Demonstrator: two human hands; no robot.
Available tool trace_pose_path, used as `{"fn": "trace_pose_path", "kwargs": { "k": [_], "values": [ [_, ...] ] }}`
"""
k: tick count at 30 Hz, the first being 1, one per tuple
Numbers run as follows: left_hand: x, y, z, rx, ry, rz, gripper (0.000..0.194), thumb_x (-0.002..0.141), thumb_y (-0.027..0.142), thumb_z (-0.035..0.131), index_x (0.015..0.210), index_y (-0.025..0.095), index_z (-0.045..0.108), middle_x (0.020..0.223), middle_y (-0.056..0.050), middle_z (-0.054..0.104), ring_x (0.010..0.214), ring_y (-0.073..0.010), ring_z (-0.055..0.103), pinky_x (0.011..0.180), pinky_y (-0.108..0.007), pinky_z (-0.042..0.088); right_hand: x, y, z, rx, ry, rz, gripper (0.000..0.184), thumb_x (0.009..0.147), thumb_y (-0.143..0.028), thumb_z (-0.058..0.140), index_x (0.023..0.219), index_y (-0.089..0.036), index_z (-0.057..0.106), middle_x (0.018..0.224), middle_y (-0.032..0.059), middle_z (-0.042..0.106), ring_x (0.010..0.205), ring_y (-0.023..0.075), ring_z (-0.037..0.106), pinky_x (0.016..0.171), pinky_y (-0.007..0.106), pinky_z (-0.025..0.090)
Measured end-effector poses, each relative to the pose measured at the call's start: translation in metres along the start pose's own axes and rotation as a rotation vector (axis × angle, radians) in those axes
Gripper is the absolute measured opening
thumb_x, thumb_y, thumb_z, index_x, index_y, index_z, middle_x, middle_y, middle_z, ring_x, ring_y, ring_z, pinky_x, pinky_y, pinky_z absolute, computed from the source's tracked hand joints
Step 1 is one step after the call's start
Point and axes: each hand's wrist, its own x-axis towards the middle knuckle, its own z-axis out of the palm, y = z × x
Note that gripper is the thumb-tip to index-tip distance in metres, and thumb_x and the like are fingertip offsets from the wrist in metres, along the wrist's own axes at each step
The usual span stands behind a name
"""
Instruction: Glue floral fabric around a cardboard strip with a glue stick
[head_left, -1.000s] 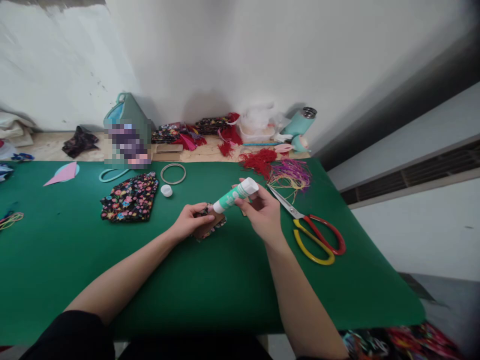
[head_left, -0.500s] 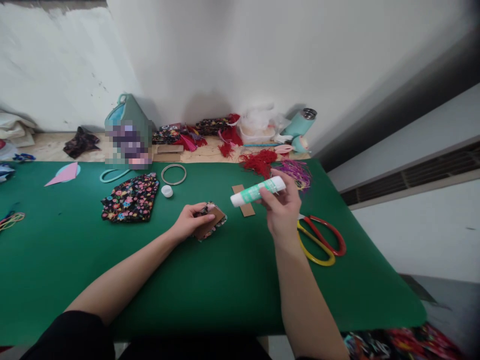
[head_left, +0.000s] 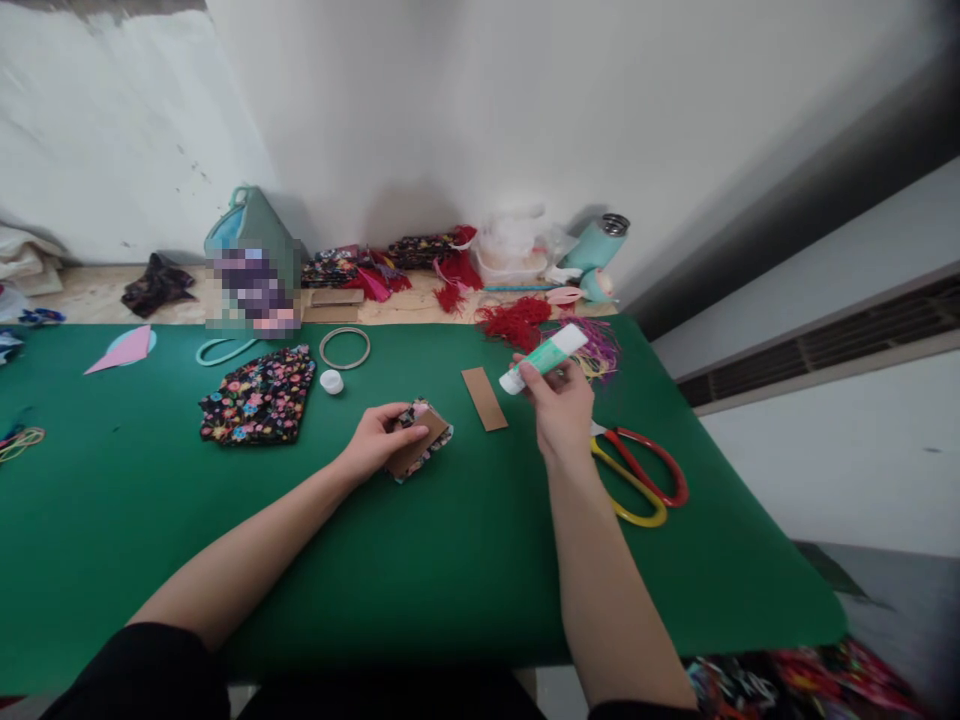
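My left hand (head_left: 380, 440) pinches a small brown cardboard piece (head_left: 420, 445) with patterned floral fabric showing round its edges, just above the green mat. Up and to the right, my right hand (head_left: 561, 405) grips a white and green glue stick (head_left: 544, 358), held tilted with its lower end to the left. A narrow cardboard strip (head_left: 484, 399) lies on the mat between the two hands. The white cap (head_left: 331, 381) rests apart, left of my left hand. Behind my right wrist lie scissors (head_left: 637, 480) with one red and one yellow handle, their blades mostly hidden.
Folded floral fabric (head_left: 259, 398) and a ring (head_left: 345, 347) lie at left on the green mat (head_left: 360, 590). Along the wall stand a pouch (head_left: 274, 245), red tassels (head_left: 514, 322), a plastic tub (head_left: 510, 262) and a turquoise bottle (head_left: 600, 243). The mat's right edge slants toward me.
My right hand has turned the glue stick to a steeper tilt and shifted its lower end right, uncovering the cardboard strip. My left hand keeps its hold on the fabric-edged cardboard.
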Motion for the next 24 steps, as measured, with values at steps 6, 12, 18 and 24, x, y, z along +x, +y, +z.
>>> {"fn": "trace_pose_path", "kwargs": {
  "k": [6, 12, 18, 24],
  "values": [
    [0.0, 0.0, 0.001, 0.003, 0.006, 0.026, 0.039, 0.057, 0.036, 0.079, 0.083, 0.013, 0.061, 0.068, -0.001, 0.063, 0.056, -0.0129, 0.059, 0.051, -0.023, 0.047, 0.005, 0.015, -0.003, -0.177, -0.001, -0.083, 0.045, 0.055, -0.026, 0.077, 0.092, -0.019, 0.053, 0.093, 0.0079, 0.071, 0.092, 0.0244, 0.067, 0.084, 0.046, 0.053],
    [0.0, 0.0, 0.001, -0.031, -0.037, 0.034, 0.037, 0.058, 0.034, 0.078, 0.083, 0.014, 0.06, 0.068, 0.0, 0.064, 0.055, -0.0132, 0.06, 0.05, -0.024, 0.049, 0.008, 0.022, -0.005, -0.203, 0.032, -0.037, 0.047, 0.051, -0.023, 0.077, 0.091, -0.018, 0.052, 0.092, 0.0078, 0.07, 0.091, 0.0241, 0.066, 0.085, 0.047, 0.052],
    [-0.001, 0.001, 0.002, -0.024, -0.037, 0.016, 0.04, 0.057, 0.035, 0.078, 0.086, 0.014, 0.061, 0.07, -0.001, 0.064, 0.055, -0.0138, 0.06, 0.05, -0.026, 0.05, 0.011, 0.027, -0.005, -0.201, 0.037, -0.02, 0.049, 0.048, -0.022, 0.077, 0.088, -0.019, 0.05, 0.09, 0.0049, 0.067, 0.09, 0.0228, 0.064, 0.089, 0.047, 0.048],
    [0.0, 0.001, 0.001, -0.017, -0.036, 0.012, 0.041, 0.057, 0.036, 0.078, 0.086, 0.014, 0.061, 0.07, -0.001, 0.064, 0.056, -0.0147, 0.061, 0.051, -0.027, 0.05, 0.013, 0.028, -0.006, -0.259, 0.023, -0.021, 0.047, 0.05, -0.024, 0.075, 0.088, -0.02, 0.047, 0.086, 0.0028, 0.062, 0.084, 0.0206, 0.061, 0.09, 0.047, 0.045]
  ]
}}
